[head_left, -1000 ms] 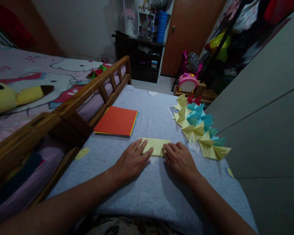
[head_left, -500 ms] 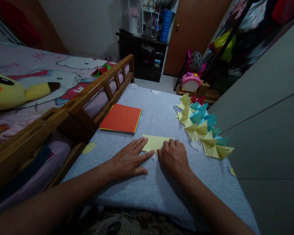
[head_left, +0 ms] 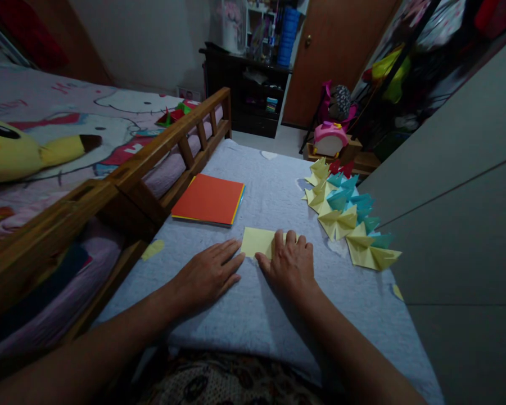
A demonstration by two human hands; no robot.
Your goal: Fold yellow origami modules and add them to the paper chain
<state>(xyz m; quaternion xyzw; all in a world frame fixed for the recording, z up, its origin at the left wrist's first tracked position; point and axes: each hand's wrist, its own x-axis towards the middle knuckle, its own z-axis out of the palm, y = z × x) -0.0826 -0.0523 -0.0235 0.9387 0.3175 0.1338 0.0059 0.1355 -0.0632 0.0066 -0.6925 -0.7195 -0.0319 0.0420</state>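
A folded sheet of pale yellow paper (head_left: 257, 241) lies flat on the cloth-covered surface in front of me. My right hand (head_left: 293, 261) rests across its right part, fingers bent over the far side and thumb at the near edge, holding it down; that end of the paper is partly hidden. My left hand (head_left: 211, 271) lies flat with fingers stretched out, fingertips right by the paper's left edge. Beyond my left hand sits a stack of square coloured paper (head_left: 211, 198), orange-red on top. Folded yellow paper pieces (head_left: 337, 222) and blue ones (head_left: 343, 197) stand in rows at the right.
A wooden bed rail (head_left: 168, 132) runs along the left, with a yellow plush toy (head_left: 8, 152) on the bed behind it. A pale cabinet panel (head_left: 459, 242) borders the right side. Red folded paper (head_left: 341, 167) stands behind the blue pieces.
My left hand has slid left off the paper to its left edge. My right hand has moved a little left and further over the paper, thumb spread out along the near edge.
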